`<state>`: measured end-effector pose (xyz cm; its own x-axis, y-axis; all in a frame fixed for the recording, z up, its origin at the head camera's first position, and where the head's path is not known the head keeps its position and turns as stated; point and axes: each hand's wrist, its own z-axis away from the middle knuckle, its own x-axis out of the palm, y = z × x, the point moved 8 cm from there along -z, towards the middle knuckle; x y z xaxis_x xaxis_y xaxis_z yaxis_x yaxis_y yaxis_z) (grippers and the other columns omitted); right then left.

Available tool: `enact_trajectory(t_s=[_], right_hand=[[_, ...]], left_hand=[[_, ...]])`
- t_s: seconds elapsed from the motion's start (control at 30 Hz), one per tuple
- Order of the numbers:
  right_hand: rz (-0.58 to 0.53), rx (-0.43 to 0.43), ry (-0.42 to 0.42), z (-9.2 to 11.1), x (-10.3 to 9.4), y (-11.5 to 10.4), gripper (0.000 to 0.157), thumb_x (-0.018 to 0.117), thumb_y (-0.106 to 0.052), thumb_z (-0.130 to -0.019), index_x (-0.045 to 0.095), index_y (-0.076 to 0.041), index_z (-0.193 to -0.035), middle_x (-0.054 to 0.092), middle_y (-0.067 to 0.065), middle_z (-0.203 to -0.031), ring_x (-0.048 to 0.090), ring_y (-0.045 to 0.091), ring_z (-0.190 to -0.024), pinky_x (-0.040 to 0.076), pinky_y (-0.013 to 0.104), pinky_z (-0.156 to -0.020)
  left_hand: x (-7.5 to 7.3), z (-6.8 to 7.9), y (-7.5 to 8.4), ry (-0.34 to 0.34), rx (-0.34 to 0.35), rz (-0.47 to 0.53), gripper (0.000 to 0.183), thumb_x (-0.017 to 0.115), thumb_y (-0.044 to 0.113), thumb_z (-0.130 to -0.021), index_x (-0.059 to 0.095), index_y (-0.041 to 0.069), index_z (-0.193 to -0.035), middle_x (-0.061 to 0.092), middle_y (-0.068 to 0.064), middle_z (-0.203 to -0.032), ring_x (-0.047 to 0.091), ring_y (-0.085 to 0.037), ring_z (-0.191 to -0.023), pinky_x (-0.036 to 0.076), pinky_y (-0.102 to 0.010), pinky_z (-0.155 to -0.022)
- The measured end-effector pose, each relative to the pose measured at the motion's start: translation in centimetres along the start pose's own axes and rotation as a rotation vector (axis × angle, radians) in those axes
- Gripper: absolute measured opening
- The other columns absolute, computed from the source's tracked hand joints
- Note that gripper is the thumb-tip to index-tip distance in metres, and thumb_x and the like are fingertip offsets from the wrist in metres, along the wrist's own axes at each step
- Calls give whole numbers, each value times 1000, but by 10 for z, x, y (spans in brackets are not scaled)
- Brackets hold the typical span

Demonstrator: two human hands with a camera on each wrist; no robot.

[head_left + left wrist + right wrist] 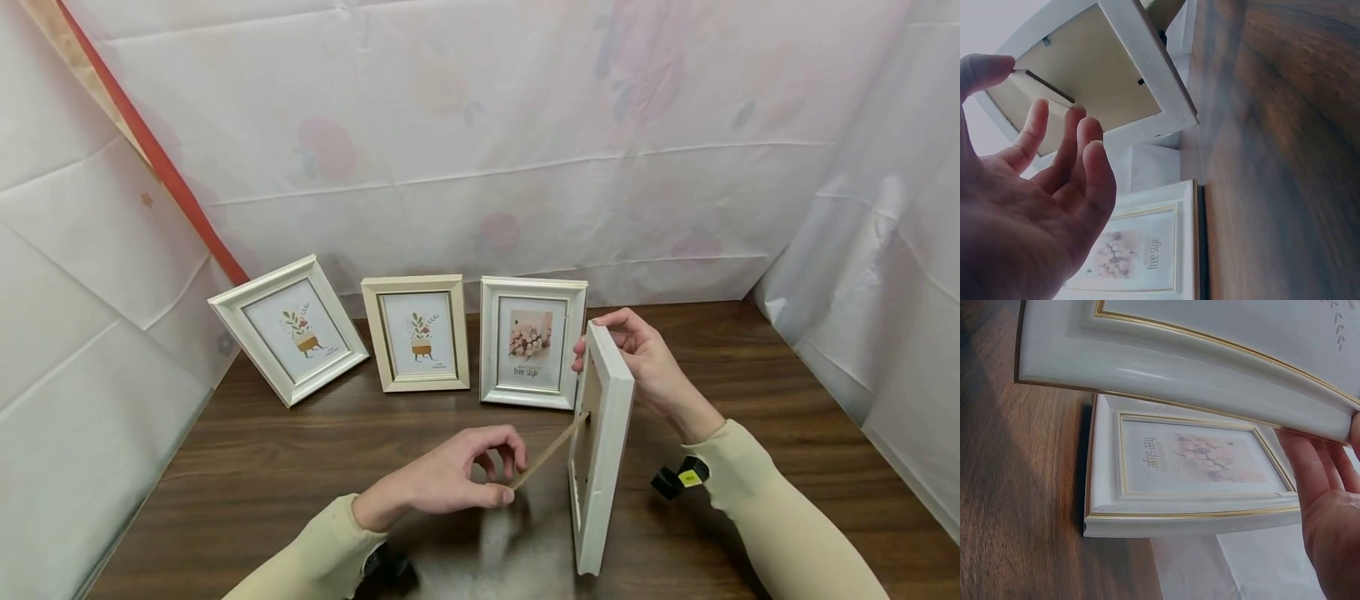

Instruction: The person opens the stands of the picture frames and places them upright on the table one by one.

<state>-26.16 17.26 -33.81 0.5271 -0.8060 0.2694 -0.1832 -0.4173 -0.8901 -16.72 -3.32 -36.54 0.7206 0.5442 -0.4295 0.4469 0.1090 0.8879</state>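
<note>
In the head view, my right hand (pixel 648 362) grips the upper edge of a white picture frame (pixel 607 450), which stands on edge with its back to the left. The same hand (pixel 1335 512) in the right wrist view has its fingers behind the frame's gold-lined rim (pixel 1147 375). A thin tan stand (pixel 551 450) juts out from the frame's back. My left hand (pixel 457 471) pinches the stand's free end between thumb and fingertips. Seen from the left wrist, the stand's end (pixel 1047 87) lies between the thumb and a fingertip; the backing board (pixel 1097 69) is brown.
Three framed pictures stand at the back: a tilted white frame (pixel 330 382), a cream frame (pixel 462 333) and a white "free style" frame (pixel 489 342). Beneath is a dark wooden table (pixel 300 483). Pale printed sheeting (pixel 420 167) hangs behind and at both sides.
</note>
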Motion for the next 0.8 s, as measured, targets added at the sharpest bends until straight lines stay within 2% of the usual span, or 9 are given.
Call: enact_trajectory(t_s=[0.23,0.33,0.43,0.63,0.8], right_hand=[[51,-33,19,-2,-1,-6,29,49,8,-100,56,-11,-120,71,15,-105,72,29,-89,58,37,-75],[24,-57,19,-1,-4,-9,30,47,11,-100,57,-10,-119,71,17,-104,72,30,-89,58,35,-73],[-3,-67,12,0,-8,-12,31,45,13,-99,56,-7,-119,71,19,-104,72,31,-89,59,36,-74],[73,-70,15,8,-17,-20,28,46,11,-100,55,-6,-121,70,17,-107,72,31,-91,59,36,-71],[82,-75,25,18,-32,-29,29,45,13,-100,53,-4,-123,69,18,-109,71,33,-94,60,36,-71]], left_hand=[[0,1,-4,11,-10,1,24,72,15,-88,58,15,-108,61,-4,-98,60,-14,-92,55,-30,-77],[-3,3,-6,24,-15,5,24,72,15,-89,59,15,-109,62,-9,-100,60,-15,-93,55,-30,-77],[-5,6,-9,32,-10,18,21,70,14,-91,60,13,-109,62,-8,-100,61,-15,-93,55,-31,-77],[-16,11,-12,87,-18,28,13,67,14,-94,63,12,-105,65,-8,-101,62,-15,-92,55,-32,-75],[-29,17,-15,142,-57,23,8,67,12,-95,64,12,-102,67,-5,-97,62,-15,-89,54,-32,-76]])
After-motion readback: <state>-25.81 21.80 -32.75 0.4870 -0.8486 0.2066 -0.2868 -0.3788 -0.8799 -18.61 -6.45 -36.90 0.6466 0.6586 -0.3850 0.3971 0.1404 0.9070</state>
